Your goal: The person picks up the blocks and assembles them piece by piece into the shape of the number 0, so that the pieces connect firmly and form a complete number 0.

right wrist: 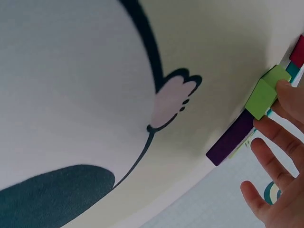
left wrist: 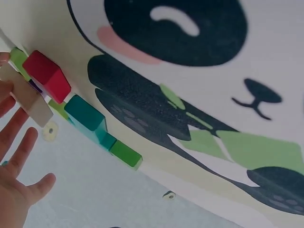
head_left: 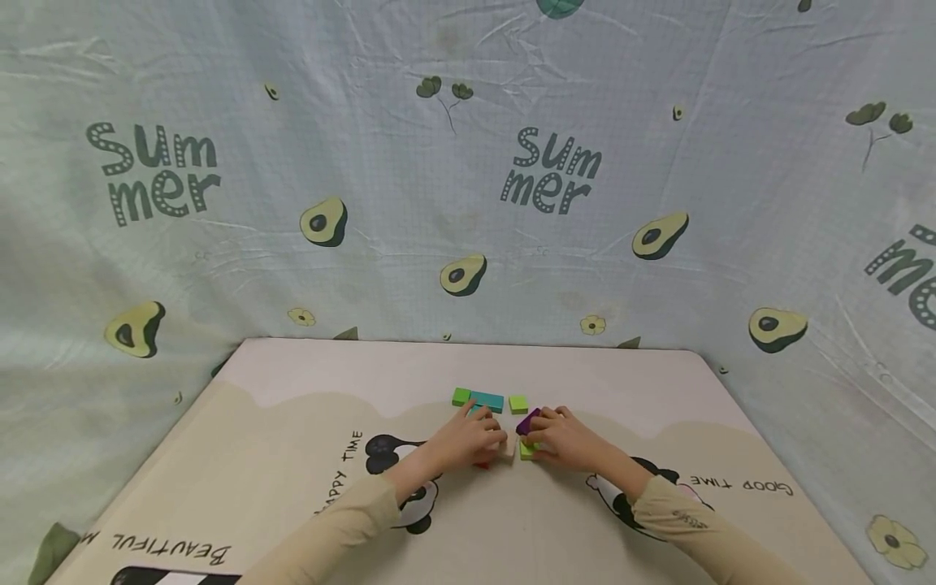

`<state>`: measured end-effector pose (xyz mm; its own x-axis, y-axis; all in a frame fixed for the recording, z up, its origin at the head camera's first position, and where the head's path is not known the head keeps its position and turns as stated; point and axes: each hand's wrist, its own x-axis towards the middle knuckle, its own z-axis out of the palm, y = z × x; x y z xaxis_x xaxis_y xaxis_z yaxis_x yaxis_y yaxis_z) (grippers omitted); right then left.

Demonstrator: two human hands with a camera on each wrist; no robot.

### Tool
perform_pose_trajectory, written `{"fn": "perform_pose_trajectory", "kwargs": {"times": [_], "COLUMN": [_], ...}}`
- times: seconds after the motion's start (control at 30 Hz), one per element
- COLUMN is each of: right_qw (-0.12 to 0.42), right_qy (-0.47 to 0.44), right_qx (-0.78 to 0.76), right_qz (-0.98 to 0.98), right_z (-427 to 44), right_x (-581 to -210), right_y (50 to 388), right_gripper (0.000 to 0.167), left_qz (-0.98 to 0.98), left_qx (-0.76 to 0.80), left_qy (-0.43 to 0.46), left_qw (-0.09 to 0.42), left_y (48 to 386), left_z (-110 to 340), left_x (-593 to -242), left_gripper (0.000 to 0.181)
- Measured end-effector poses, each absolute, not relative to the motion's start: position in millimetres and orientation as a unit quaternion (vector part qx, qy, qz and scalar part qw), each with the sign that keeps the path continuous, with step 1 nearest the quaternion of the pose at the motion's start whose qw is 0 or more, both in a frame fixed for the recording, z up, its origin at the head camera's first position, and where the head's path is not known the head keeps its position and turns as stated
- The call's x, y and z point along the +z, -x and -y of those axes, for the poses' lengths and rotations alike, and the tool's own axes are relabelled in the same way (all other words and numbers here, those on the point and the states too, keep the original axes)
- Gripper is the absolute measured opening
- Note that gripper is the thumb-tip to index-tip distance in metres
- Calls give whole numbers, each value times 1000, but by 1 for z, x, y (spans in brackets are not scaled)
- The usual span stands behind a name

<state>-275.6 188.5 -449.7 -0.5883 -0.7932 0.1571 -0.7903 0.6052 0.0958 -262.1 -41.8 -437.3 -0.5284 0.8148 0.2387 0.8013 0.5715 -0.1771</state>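
At the left, the tabletop point(head_left: 256, 422) shows its slanting left edge, beside a hanging cloth point(head_left: 395, 162) printed "summer" more than once. Near this edge the tabletop reads "BEAUTIFUL", upside down; farther in, "HAPPY TIME" runs sideways beside a panda print point(head_left: 418, 512). A broad stretch of bare surface lies between the left edge and the blocks.

The green block point(head_left: 461, 396) sits farthest left, against the end of a long teal block point(head_left: 486, 401) whose long axis runs left to right. A second teal block point(left wrist: 85, 116) stands just nearer. The left hand point(head_left: 468, 441) pinches a beige block point(left wrist: 26, 95), its other fingers spread; the block's long axis points roughly near to far. The red block point(left wrist: 46, 76) is close by, on the near side under that hand.

To the right, the far lime block point(head_left: 518, 405) lies beyond the purple block point(head_left: 528, 422), whose long axis slants toward far right. The right hand point(head_left: 566, 439) grips the near lime block point(head_left: 527, 452) between thumb and finger, just right of the beige block. The two hands are near each other but apart.

Farther right, "GOOD TIME" is upside down, with tabletop reaching on to the right edge; the far edge runs straight along the cloth.
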Motion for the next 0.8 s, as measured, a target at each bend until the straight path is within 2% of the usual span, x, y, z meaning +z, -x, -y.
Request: {"fn": "perform_pose_trajectory", "kwargs": {"times": [0.13, 0.4, 0.7, 0.8], "right_qw": [96, 78, 65, 60], "right_qy": [-448, -437, -426, -422], "right_qx": [-6, 4, 5, 2], "right_qz": [889, 896, 902, 904], "right_z": [-187, -185, -183, -183], "right_x": [-449, -447, -444, -445], "right_y": [276, 276, 276, 277], "right_gripper": [19, 17, 17, 17], "left_qz": [873, 852, 833, 833], "left_qx": [18, 23, 38, 55], "left_qy": [465, 487, 516, 519], "left_qw": [144, 190, 197, 185], "left_y": [255, 245, 233, 230], "left_z": [45, 51, 54, 52], "left_x": [-436, -437, -442, -445], "left_gripper": [17, 15, 12, 13]}}
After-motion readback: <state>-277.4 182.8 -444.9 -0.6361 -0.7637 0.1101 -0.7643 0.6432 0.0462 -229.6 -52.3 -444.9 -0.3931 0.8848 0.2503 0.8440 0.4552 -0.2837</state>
